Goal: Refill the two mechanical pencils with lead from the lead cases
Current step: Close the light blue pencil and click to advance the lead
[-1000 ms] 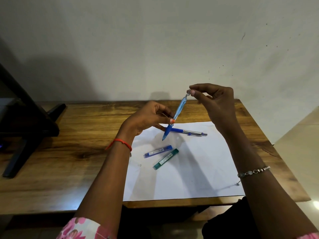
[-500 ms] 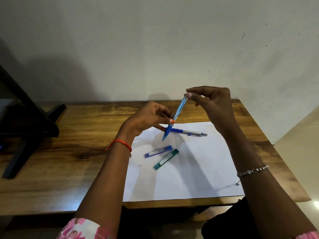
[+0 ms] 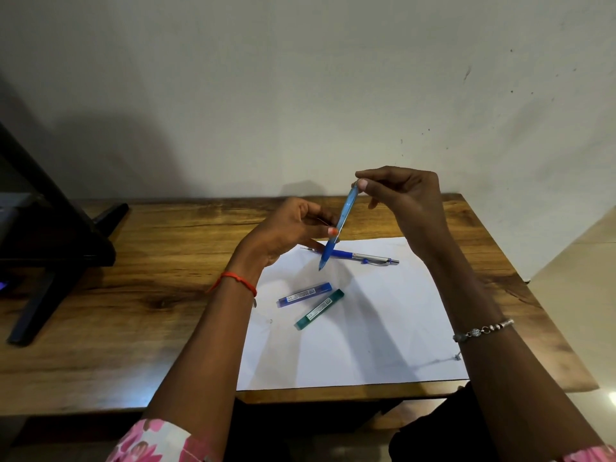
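Centre, on paper: green lead case (image 3: 319,309), blue lead case (image 3: 305,294), neither in hand. Beyond: second pencil (image 3: 363,256), lying flat. Above: light-blue pencil (image 3: 340,225), my left hand (image 3: 286,231) gripping its barrel, right hand (image 3: 401,198) pinching its cap end. Refilling barely begun, I judge.

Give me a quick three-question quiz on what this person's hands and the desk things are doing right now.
1. What does the right hand pinch? A: the top end of the light blue pencil. B: a lead case. C: nothing.
2. True or false: the blue case and the green case both lie on the white paper.
3. Fill in: the ___ hand holds that pencil's lower part.
Key: 1 A. 2 true. 3 left hand.
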A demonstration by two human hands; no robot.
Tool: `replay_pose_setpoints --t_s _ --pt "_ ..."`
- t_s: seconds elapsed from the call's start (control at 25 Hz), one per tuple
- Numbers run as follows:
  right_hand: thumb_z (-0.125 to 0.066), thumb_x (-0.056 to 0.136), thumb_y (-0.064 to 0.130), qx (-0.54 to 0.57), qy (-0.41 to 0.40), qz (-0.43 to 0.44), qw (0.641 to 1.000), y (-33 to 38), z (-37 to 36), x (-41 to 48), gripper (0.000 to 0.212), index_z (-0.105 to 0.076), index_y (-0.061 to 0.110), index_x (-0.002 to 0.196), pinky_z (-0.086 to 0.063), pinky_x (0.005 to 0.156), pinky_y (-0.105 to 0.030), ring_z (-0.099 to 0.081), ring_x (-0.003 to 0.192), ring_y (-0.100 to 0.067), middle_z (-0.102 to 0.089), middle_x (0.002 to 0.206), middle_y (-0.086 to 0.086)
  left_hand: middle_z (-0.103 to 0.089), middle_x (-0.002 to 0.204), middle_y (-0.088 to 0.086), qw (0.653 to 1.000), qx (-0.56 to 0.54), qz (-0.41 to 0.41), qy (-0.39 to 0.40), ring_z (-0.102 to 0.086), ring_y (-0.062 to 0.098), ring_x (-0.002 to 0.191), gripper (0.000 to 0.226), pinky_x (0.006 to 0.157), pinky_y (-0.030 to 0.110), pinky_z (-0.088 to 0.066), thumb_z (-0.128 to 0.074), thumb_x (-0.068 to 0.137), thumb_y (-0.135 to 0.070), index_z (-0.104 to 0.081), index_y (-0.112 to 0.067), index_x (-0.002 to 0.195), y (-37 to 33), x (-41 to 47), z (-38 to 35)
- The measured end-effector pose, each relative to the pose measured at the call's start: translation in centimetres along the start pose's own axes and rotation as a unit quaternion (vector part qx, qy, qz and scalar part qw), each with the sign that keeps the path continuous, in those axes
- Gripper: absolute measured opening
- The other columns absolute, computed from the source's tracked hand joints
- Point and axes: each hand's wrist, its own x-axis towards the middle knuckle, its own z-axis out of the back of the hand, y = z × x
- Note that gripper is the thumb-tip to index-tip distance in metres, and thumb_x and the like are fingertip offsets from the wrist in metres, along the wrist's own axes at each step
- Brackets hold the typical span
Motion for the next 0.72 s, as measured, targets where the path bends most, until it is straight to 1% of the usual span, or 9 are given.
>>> replay_pose_setpoints --t_s 0.08,0.16,0.24,0.32,0.36,0.48,0.52,0.6,0.72 --pt "-0.062 0.084 0.006 0.072 0.006 -0.012 0.997 0.0 -0.3 0.0 0.017 -0.069 0.016 0.096 -0.053 0.065 -0.026 -0.068 0.083 -0.015 -0.072 0.083 0.002 -0.066 0.079 0.002 1.000 -0.015 -0.006 -0.001 -0.069 0.004 0.064 0.016 0.055 0.018 -0.055 -0.059 0.082 0.006 -0.064 -0.008 0.087 -0.3 0.1 -0.2" --pt "-0.056 0.089 0.008 0.131 0.010 -0.040 0.990 0.1 -0.7 0.1 0.019 -0.065 0.018 0.102 -0.054 0.068 -0.027 -0.068 0.083 -0.016 -0.071 0.081 0.001 -0.067 0.079 0.001 1.000 -0.026 -0.012 0.002 -0.069 0.006 0.067 0.016 0.058 0.019 -0.055 -0.058 0.083 0.003 -0.065 -0.010 0.087 -0.3 0.3 -0.4" --pt "-0.047 0.095 0.018 0.127 0.040 -0.077 0.988 0.2 -1.5 0.3 0.020 -0.065 0.014 0.103 -0.054 0.072 -0.027 -0.066 0.082 -0.018 -0.067 0.081 -0.004 -0.069 0.077 -0.002 0.999 -0.041 -0.014 -0.004 -0.070 0.008 0.068 0.015 0.059 0.021 -0.056 -0.059 0.083 0.001 -0.066 -0.011 0.087 -0.3 0.4 -0.5" --pt "-0.039 0.098 0.031 0.113 0.067 -0.118 0.984 0.3 -2.4 0.3 0.032 -0.065 0.015 0.089 -0.051 0.071 -0.030 -0.061 0.073 -0.017 -0.062 0.071 -0.001 -0.072 0.075 -0.006 0.998 -0.062 -0.014 -0.008 -0.071 0.009 0.070 0.014 0.057 0.022 -0.056 -0.059 0.083 0.000 -0.067 -0.010 0.090 -0.2 0.5 -0.4" --pt "-0.036 0.098 0.036 0.144 0.070 -0.136 0.978 0.5 -2.8 0.4 0.037 -0.062 0.016 0.081 -0.048 0.068 -0.030 -0.057 0.067 -0.016 -0.056 0.064 0.001 -0.073 0.075 -0.007 0.997 -0.075 -0.016 -0.002 -0.071 0.010 0.071 0.014 0.057 0.023 -0.056 -0.058 0.084 -0.001 -0.067 -0.010 0.091 -0.2 0.5 -0.4" --pt "-0.029 0.097 0.048 0.329 0.049 -0.169 0.928 1.5 -2.9 1.3 0.047 -0.046 0.015 0.068 -0.036 0.054 -0.027 -0.041 0.050 -0.013 -0.036 0.049 0.003 -0.075 0.083 -0.001 0.994 -0.110 -0.007 0.028 -0.071 0.015 0.082 0.018 0.066 0.032 -0.060 -0.054 0.088 -0.010 -0.067 -0.005 0.100 0.0 0.4 -0.3" --pt "-0.028 0.096 0.050 0.366 0.036 -0.168 0.914 1.8 -2.6 1.6 0.050 -0.041 0.015 0.063 -0.032 0.049 -0.024 -0.034 0.044 -0.012 -0.031 0.045 0.004 -0.075 0.085 0.001 0.993 -0.116 0.005 0.036 -0.071 0.017 0.084 0.021 0.070 0.034 -0.060 -0.053 0.090 -0.014 -0.066 -0.003 0.102 0.1 0.4 -0.3" --pt "-0.029 0.095 0.052 0.395 0.018 -0.161 0.904 2.6 -1.7 2.1 0.055 -0.033 0.016 0.054 -0.020 0.039 -0.017 -0.023 0.035 -0.009 -0.024 0.039 0.005 -0.074 0.087 0.004 0.992 -0.112 0.027 0.048 -0.070 0.018 0.085 0.026 0.073 0.035 -0.059 -0.050 0.092 -0.019 -0.066 -0.001 0.102 0.2 0.3 -0.5" --pt "-0.032 0.091 0.048 0.402 0.004 -0.161 0.901 3.7 -0.8 2.2 0.057 -0.028 0.016 0.045 -0.010 0.040 -0.015 -0.015 0.032 -0.009 -0.020 0.035 0.006 -0.073 0.090 0.005 0.992 -0.105 0.037 0.060 -0.070 0.019 0.086 0.028 0.072 0.034 -0.059 -0.048 0.093 -0.023 -0.066 -0.002 0.102 0.4 0.3 -0.7"
